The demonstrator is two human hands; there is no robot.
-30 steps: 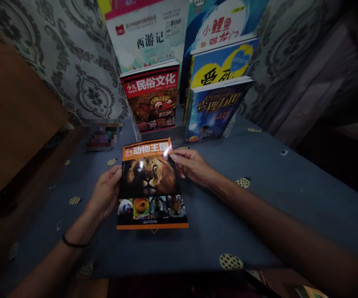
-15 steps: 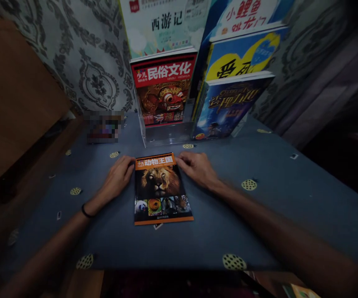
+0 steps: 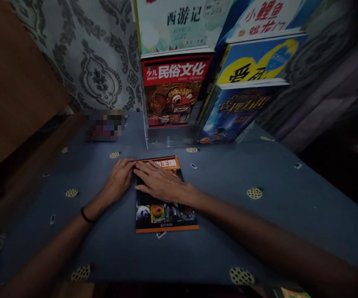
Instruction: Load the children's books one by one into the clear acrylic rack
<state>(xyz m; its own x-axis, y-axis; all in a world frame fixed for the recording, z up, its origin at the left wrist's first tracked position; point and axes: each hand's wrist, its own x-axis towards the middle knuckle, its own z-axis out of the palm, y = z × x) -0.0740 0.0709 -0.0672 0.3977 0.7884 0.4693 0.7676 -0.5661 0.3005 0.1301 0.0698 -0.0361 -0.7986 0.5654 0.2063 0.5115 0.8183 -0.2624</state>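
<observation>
Orange-bordered and glossy, the animal book now lies flat on the blue counter, its top edge pointing to twelve o'clock toward the clear stand. A second ago you held it tilted up off the cloth with a hand on each side; half a second ago it was already down and your hands rested at its top corners.

What has changed since then is your right hand: it has crossed from the book's two o'clock corner onto the cover itself and now lies palm down, fingers spread flat over the lion picture, pointing to about ten o'clock. It grips nothing; it only presses. Your left hand has kept its place at the book's ten o'clock corner, fingers flat and extended, tips meeting the upper left edge beside your right fingertips. Whether those left fingertips rest on the cover or just on the cloth next to it is hard to tell in this dim light. Neither grip is closed around anything.

So the setting-down looks finished, and your hands read as steadying or smoothing the cover.

Behind, at twelve o'clock, the red book stands in the stand, with the dark blue book to its right.
</observation>
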